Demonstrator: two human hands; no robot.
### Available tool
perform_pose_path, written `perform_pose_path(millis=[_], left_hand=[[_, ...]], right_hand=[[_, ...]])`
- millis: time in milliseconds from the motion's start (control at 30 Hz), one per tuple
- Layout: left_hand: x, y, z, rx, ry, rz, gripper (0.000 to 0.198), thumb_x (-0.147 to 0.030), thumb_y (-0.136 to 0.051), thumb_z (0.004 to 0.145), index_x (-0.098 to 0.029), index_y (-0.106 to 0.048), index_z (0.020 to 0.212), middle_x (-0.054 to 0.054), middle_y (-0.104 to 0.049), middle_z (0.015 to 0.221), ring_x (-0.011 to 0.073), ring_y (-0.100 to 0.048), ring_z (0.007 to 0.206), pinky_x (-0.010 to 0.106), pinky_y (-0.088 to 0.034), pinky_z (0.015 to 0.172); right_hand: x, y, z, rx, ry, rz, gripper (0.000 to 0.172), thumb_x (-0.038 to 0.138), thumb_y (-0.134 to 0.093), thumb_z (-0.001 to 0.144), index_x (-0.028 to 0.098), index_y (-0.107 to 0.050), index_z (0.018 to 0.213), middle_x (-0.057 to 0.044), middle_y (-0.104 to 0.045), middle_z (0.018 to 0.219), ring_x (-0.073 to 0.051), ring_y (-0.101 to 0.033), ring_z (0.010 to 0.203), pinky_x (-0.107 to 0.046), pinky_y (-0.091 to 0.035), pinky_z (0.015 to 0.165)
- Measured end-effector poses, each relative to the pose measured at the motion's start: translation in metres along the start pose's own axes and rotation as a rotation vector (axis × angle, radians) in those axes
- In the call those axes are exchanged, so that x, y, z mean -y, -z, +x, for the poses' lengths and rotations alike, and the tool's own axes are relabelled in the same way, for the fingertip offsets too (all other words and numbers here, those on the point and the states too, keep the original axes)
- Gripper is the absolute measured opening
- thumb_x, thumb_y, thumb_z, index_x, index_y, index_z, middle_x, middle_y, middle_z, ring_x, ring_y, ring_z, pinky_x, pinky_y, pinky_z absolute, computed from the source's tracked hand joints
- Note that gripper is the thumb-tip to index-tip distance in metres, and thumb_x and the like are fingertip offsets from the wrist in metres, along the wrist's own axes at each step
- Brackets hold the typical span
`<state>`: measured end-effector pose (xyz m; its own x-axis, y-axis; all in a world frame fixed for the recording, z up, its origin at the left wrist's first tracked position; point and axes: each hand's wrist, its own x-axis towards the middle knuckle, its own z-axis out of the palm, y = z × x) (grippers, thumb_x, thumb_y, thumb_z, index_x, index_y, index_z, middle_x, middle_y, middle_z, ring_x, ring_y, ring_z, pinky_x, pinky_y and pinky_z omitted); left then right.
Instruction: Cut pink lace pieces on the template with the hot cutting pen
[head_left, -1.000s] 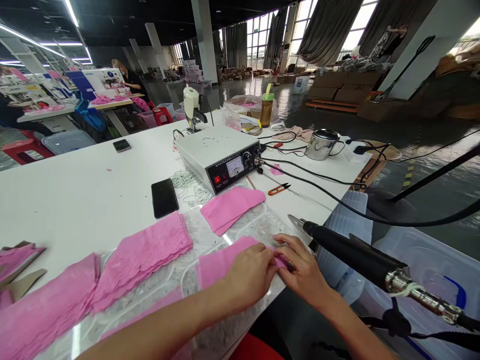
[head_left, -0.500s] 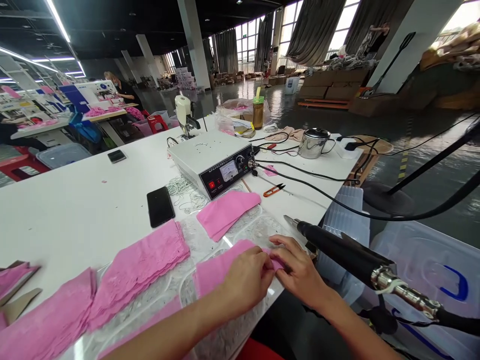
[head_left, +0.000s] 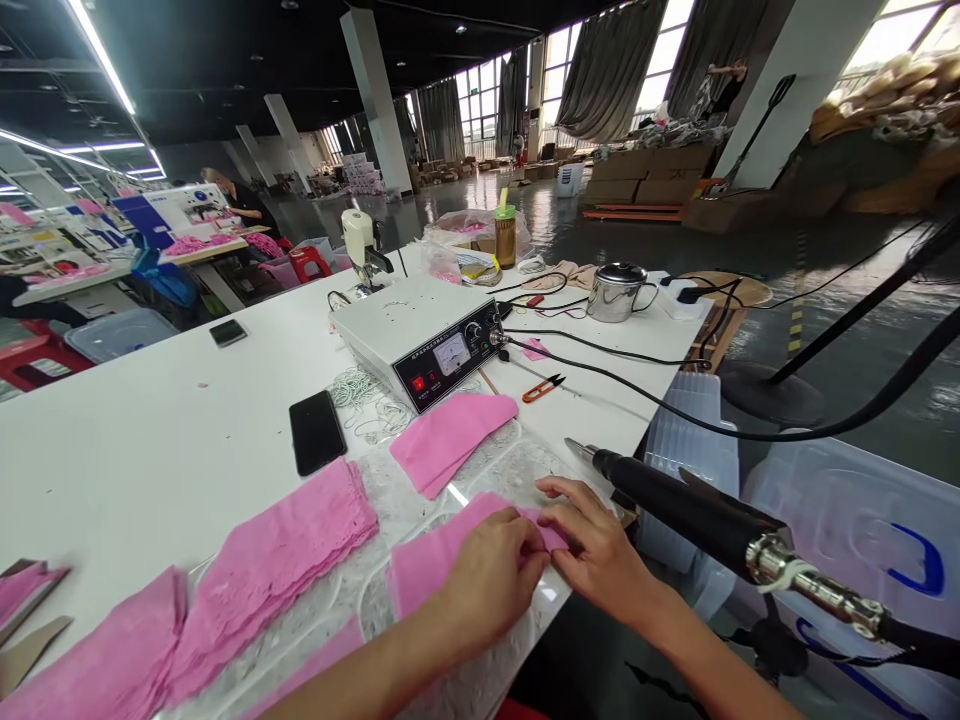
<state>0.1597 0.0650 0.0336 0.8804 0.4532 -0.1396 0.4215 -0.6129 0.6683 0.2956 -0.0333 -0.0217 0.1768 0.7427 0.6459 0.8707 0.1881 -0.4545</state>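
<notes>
My left hand [head_left: 491, 575] and my right hand [head_left: 596, 550] meet over a pink fabric piece [head_left: 431, 550] at the near edge of the white table [head_left: 150, 420]. Both hands have their fingers curled and pinch the fabric's right end between them. Just to the right of my right hand lies a black handheld tool [head_left: 690, 510] with a metal tip, its cable running off to the right. Another folded pink piece [head_left: 450, 435] rests beyond my hands.
A grey control box [head_left: 420, 340] with a meter stands mid-table, cables trailing right. A black phone [head_left: 315, 432], orange snips [head_left: 541, 388], a steel pot [head_left: 615, 292] and stacks of pink lace [head_left: 277, 560] lie around. Clear plastic bins [head_left: 847, 520] sit right. A person works at a far machine.
My hands have stayed on the pink piece, fingers shifting slightly along its right end. The view has tilted a little, so everything sits lower in the picture.
</notes>
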Motion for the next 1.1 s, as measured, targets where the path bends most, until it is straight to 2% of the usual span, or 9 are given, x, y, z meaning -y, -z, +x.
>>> perform_pose_path(millis=[333, 600, 867, 1100], left_hand=[[0.0039, 0.005, 0.0034, 0.028, -0.024, -0.097, 0.023, -0.005, -0.052, 0.075, -0.016, -0.052, 0.055, -0.003, -0.049, 0.059, 0.0113, -0.044, 0.061, 0.024, -0.028, 0.056], [0.0018, 0.0025, 0.001, 0.006, -0.002, -0.06, 0.008, -0.01, -0.065, 0.067, -0.016, -0.059, 0.065, 0.0, -0.056, 0.071, 0.0145, -0.049, 0.069, 0.024, -0.031, 0.061], [0.0041, 0.0027, 0.0021, 0.027, -0.005, -0.073, 0.018, -0.008, -0.055, 0.077, -0.016, -0.059, 0.062, 0.001, -0.057, 0.07, 0.0142, -0.051, 0.067, 0.024, -0.033, 0.06], [0.0027, 0.0086, 0.0026, 0.046, -0.002, -0.123, 0.02, -0.006, -0.051, 0.075, -0.016, -0.059, 0.059, 0.0, -0.056, 0.067, 0.0134, -0.051, 0.067, 0.024, -0.034, 0.061]], right_hand=[[0.0002, 0.0, 0.0009, -0.01, 0.0, 0.007, 0.032, 0.0, -0.046, 0.068, 0.021, -0.059, 0.09, -0.01, -0.062, 0.115, -0.022, -0.061, 0.104, -0.038, -0.056, 0.086], [0.0006, 0.0004, 0.0002, 0.004, -0.02, 0.015, 0.035, -0.001, -0.045, 0.067, 0.021, -0.058, 0.09, -0.01, -0.061, 0.116, -0.022, -0.06, 0.106, -0.038, -0.056, 0.087], [-0.0009, -0.0009, -0.0012, -0.002, -0.03, 0.024, 0.032, 0.0, -0.047, 0.069, 0.022, -0.057, 0.09, -0.01, -0.06, 0.117, -0.023, -0.061, 0.104, -0.039, -0.056, 0.085], [-0.0009, -0.001, -0.0015, -0.003, -0.038, 0.033, 0.034, -0.001, -0.046, 0.067, 0.022, -0.057, 0.09, -0.01, -0.061, 0.117, -0.022, -0.061, 0.103, -0.038, -0.056, 0.085]])
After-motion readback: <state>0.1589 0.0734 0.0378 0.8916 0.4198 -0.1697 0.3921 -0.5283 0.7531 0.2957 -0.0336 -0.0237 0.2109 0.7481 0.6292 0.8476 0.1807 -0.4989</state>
